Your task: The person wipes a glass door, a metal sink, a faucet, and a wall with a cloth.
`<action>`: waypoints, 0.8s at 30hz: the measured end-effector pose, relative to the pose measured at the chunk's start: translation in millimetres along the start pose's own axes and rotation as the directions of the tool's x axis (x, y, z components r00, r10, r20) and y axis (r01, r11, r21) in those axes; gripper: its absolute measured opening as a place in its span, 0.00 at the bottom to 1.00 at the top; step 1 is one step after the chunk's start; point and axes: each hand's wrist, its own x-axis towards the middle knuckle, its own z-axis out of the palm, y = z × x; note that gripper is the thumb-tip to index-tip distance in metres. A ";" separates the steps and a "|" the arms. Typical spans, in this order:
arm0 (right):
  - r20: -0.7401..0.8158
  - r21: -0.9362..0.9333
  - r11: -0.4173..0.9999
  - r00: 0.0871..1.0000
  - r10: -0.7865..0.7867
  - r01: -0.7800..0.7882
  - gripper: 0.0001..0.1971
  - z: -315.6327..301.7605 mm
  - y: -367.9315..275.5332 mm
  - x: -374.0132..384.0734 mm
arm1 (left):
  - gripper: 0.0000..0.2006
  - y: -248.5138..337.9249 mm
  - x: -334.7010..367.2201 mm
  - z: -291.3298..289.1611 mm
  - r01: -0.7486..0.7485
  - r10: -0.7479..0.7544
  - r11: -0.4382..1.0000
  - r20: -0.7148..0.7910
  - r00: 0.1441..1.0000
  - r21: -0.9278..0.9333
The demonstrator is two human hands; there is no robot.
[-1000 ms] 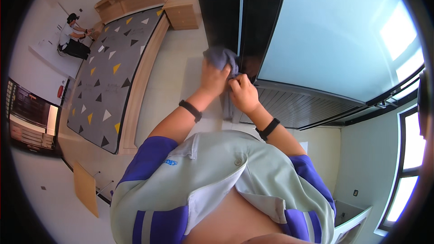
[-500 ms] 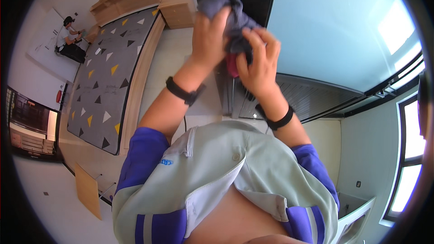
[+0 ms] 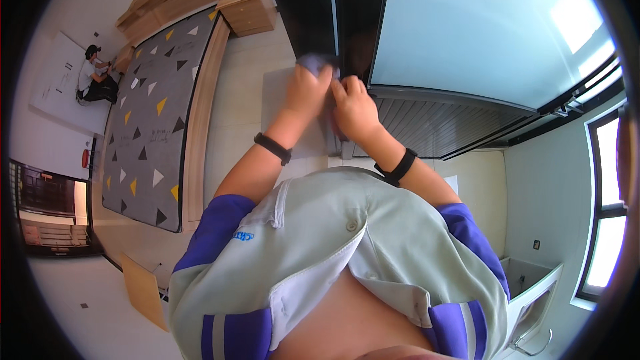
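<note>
In front of me a dark grey-blue cloth (image 3: 316, 62) is bunched up, blurred by motion. My left hand (image 3: 308, 93) is wrapped round it, with part of the cloth standing out above the fingers. Right beside it, my right hand (image 3: 357, 112) has its fingers curled in at the cloth's other side. A dark reddish bit shows below the right fingers, mostly hidden. Both hands are close to the glossy black upright panels (image 3: 300, 10) of a tall cabinet; whether the cloth touches them I cannot tell.
A pale blue glossy panel (image 3: 467, 33) and a dark ribbed surface (image 3: 433, 123) lie to the right. On the left stand a bed with a grey patterned mattress (image 3: 150, 127) and a wooden nightstand (image 3: 248, 13). Another person (image 3: 97, 80) sits beyond the bed.
Both hands have come down and nearer to me with the cloth. The cloth was spread wider above the fingers and is now bunched smaller. The right fingers have curled in more.
</note>
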 end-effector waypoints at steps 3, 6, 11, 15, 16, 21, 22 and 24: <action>0.164 -0.027 0.999 0.985 0.050 -0.046 0.18 12.2 4.4 -14.0 | 0.14 -49.0 -35.8 24.2 0.083 -0.091 0.995 0.165 0.982 0.056; 0.345 0.024 0.996 0.936 0.075 -0.089 0.21 5.4 4.8 -20.2 | 0.16 -67.1 -45.8 23.6 -0.098 0.069 0.989 0.247 0.967 0.109; -0.081 0.159 0.986 0.996 -0.041 0.053 0.27 -45.0 -24.6 14.2 | 0.29 8.8 16.6 -36.9 -0.199 0.198 0.980 -0.034 0.980 -0.029; -0.126 0.078 0.996 0.991 -0.044 0.054 0.30 -56.1 -35.5 30.6 | 0.26 30.0 51.2 -59.5 -0.427 0.496 0.807 -0.078 0.865 0.408; -0.090 0.069 0.997 0.996 -0.013 0.019 0.32 -54.3 -36.0 31.0 | 0.26 30.4 53.6 -58.4 -0.430 0.496 0.806 -0.070 0.865 0.407; 0.126 0.026 0.989 0.982 0.141 -0.145 0.37 -31.5 -37.5 19.1 | 0.11 37.5 49.4 -58.9 -0.507 0.599 0.646 0.032 0.800 0.570; 0.125 0.044 0.989 0.983 0.136 -0.142 0.39 -24.3 -33.7 16.2 | 0.11 34.8 47.0 -58.4 -0.518 0.604 0.641 0.044 0.796 0.566; 0.141 0.068 0.985 0.979 0.149 -0.160 0.40 -9.9 -30.0 9.7 | 0.18 21.6 41.0 -56.1 -0.552 0.581 0.605 0.155 0.799 0.574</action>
